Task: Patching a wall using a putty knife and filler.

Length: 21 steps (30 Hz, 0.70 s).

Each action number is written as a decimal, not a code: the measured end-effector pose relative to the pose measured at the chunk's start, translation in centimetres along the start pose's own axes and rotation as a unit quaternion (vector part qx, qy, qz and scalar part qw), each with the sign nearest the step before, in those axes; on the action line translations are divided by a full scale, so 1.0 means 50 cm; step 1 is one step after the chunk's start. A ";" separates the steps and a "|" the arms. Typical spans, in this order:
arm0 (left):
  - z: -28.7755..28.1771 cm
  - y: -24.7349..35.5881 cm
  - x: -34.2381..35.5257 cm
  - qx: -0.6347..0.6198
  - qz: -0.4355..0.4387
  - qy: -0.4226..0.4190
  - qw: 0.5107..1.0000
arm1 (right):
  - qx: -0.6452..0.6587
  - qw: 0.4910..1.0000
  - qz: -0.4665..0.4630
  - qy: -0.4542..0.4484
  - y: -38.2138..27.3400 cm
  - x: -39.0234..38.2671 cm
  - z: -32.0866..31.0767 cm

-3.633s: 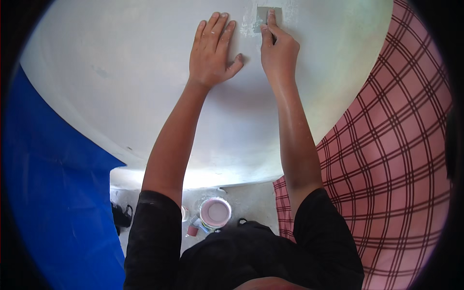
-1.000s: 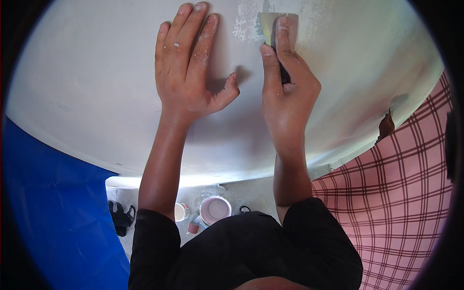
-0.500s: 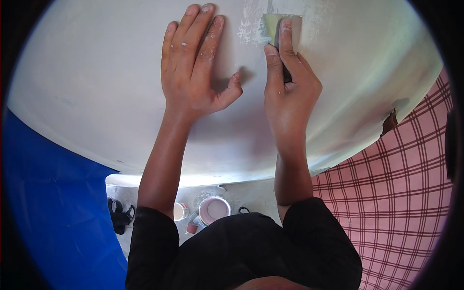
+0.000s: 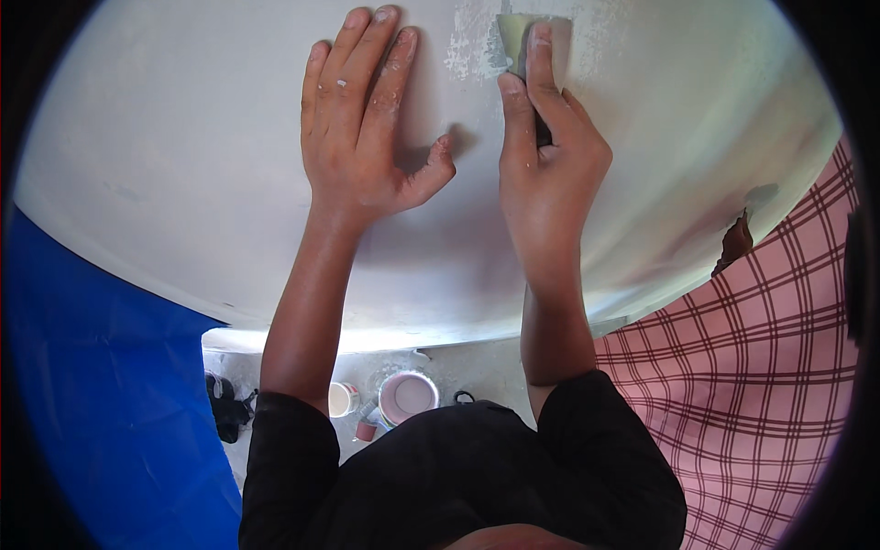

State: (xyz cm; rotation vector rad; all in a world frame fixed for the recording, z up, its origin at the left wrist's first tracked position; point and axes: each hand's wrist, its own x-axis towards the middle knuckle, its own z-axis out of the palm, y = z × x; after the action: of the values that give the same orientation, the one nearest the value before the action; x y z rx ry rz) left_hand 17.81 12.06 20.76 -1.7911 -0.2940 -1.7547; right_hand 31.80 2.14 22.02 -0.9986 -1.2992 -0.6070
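My right hand grips a putty knife, its index finger stretched along the flat blade and its thumb beside it. The blade lies against a smooth whitish surface. Around it spread rough white putty smears. Most of the knife's dark handle is hidden inside my hand. To the left, my left hand rests open on the same surface, fingers stretched upward and thumb held out to the side. Specks of white cling to its fingers.
Blue sheeting hangs at the left, and a pink checked cloth at the right. A broken, dark-edged gap shows near the surface's right rim. On the floor below stand a pinkish bucket and a smaller tub.
My right hand and the putty knife have slid slightly upward along the surface. My left hand stays almost where it was, and the checked cloth has shifted a little.
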 end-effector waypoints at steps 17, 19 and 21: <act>-0.012 0.040 0.012 -0.003 -0.025 -0.008 1.000 | -0.006 1.000 0.010 -0.023 -0.003 0.008 -0.041; -0.009 0.039 0.014 -0.008 -0.021 -0.005 1.000 | -0.006 1.000 0.012 -0.019 0.002 0.006 -0.042; -0.006 0.045 0.018 -0.010 -0.023 -0.009 1.000 | -0.004 1.000 0.011 -0.016 0.005 0.007 -0.047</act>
State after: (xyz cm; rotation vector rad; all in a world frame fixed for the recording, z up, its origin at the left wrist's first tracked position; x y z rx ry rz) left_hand 18.88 9.88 21.04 -1.8296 -0.3272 -1.7792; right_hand 33.26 0.26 22.37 -1.0317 -1.3135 -0.5819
